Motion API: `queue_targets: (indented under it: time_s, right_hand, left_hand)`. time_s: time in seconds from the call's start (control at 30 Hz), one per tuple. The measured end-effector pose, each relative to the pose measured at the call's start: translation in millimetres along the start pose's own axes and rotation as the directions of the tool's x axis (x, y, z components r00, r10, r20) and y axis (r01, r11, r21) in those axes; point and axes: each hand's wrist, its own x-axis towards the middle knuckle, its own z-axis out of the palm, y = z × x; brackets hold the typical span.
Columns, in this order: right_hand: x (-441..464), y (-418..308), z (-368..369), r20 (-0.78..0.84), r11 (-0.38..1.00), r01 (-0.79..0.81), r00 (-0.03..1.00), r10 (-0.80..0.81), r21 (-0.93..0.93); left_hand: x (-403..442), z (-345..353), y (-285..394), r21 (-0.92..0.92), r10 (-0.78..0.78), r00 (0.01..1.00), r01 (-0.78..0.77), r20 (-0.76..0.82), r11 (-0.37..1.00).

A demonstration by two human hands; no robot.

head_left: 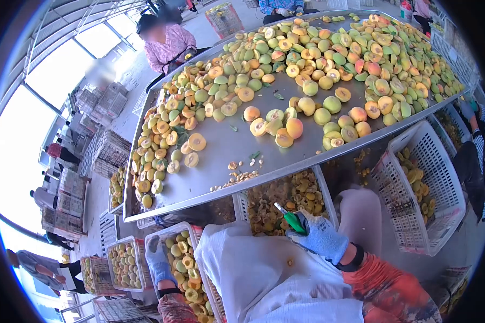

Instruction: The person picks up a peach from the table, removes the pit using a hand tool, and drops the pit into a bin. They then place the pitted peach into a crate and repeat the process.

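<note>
My right hand [319,237], in a blue-grey glove, is closed round the green handle of a small tool [293,220] with a metal tip, held above my pale apron [258,269]. Gloved too, my left hand [159,259] hangs at the left edge of a crate of halved fruit [186,261]; what its fingers hold, if anything, is hidden. Ahead stands a metal table [221,153] heaped with halved and whole yellow-green fruit [318,59]. Loose pits [242,176] lie near its front edge.
Below the table edge sits a crate of fruit pieces [328,199]. A white crate [442,177] stands at the right, more fruit crates [125,264] at the left. A person in pink [170,46] is across the table; other people stand farther off.
</note>
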Motion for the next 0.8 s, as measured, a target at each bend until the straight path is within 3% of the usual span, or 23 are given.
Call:
queue_targets:
  time_s: [0.1,0.13,0.2,0.23,0.27,0.33,0.4,0.43,0.47,0.5,0.53,0.6,0.67,0.7,0.73,0.77,0.8]
  right_hand:
    - [-2,2,-17,0.029,0.953,-0.133,0.991,0.130,0.272]
    - [-5,1,-29,0.014,0.950,-0.140,0.990,0.142,0.279]
    - [-8,2,-51,0.237,0.738,-0.394,0.919,0.315,0.548]
    - [-12,16,-50,0.114,0.798,-0.260,0.965,0.236,0.544]
    - [-12,18,-60,0.100,0.796,-0.263,0.963,0.250,0.545]
    - [-15,14,-86,0.188,0.721,-0.433,0.898,0.399,0.541]
    - [-13,18,-106,0.166,0.718,-0.432,0.896,0.413,0.546]
    - [-11,16,-116,0.233,0.652,-0.507,0.855,0.463,0.564]
    - [-9,16,-122,0.306,0.579,-0.578,0.808,0.504,0.574]
    - [-8,19,-126,0.276,0.589,-0.538,0.834,0.478,0.603]
    - [-8,25,-124,0.272,0.591,-0.538,0.833,0.481,0.601]
    - [-10,37,-110,-0.037,0.768,-0.213,0.955,0.295,0.604]
    - [-10,26,-116,0.048,0.693,-0.297,0.934,0.354,0.657]
    - [-8,22,-119,0.123,0.618,-0.369,0.907,0.402,0.694]
    - [-8,19,-118,0.142,0.615,-0.374,0.909,0.392,0.695]
    - [-7,18,-114,0.162,0.635,-0.433,0.884,0.440,0.640]
    - [-5,15,-110,0.178,0.655,-0.487,0.858,0.481,0.578]
  left_hand:
    - [-5,111,113,-0.053,-0.106,0.966,0.122,0.236,0.991]
    - [-2,148,133,-0.083,-0.140,0.931,0.177,0.336,0.981]
    - [5,231,147,0.059,0.040,0.909,-0.071,0.415,0.996]
    - [-2,271,162,0.156,0.295,0.849,-0.396,0.439,0.905]
    - [-13,310,179,0.229,0.517,0.708,-0.671,0.482,0.705]
    - [-41,376,216,0.149,0.579,0.490,-0.831,0.652,0.536]
    - [-68,427,229,0.127,0.562,0.228,-0.969,0.795,0.214]
    - [-76,445,226,0.113,0.569,0.219,-0.970,0.792,0.216]
    - [-82,458,217,0.200,0.413,0.245,-0.968,0.877,0.150]
    - [-85,467,210,0.275,0.242,0.283,-0.959,0.928,0.067]
    - [-87,469,210,0.272,0.246,0.281,-0.960,0.928,0.070]
    - [-82,463,211,0.338,0.130,0.378,-0.906,0.917,0.255]
    - [-71,443,212,0.325,0.143,0.385,-0.889,0.912,0.324]
    - [-63,432,205,0.072,0.216,0.439,-0.551,0.872,0.831]
    - [-61,415,212,-0.272,0.234,0.533,-0.007,0.813,0.962]
    - [-57,389,221,-0.326,0.106,0.505,0.370,0.857,0.870]
    - [-60,367,223,-0.342,0.068,0.434,0.591,0.898,0.730]
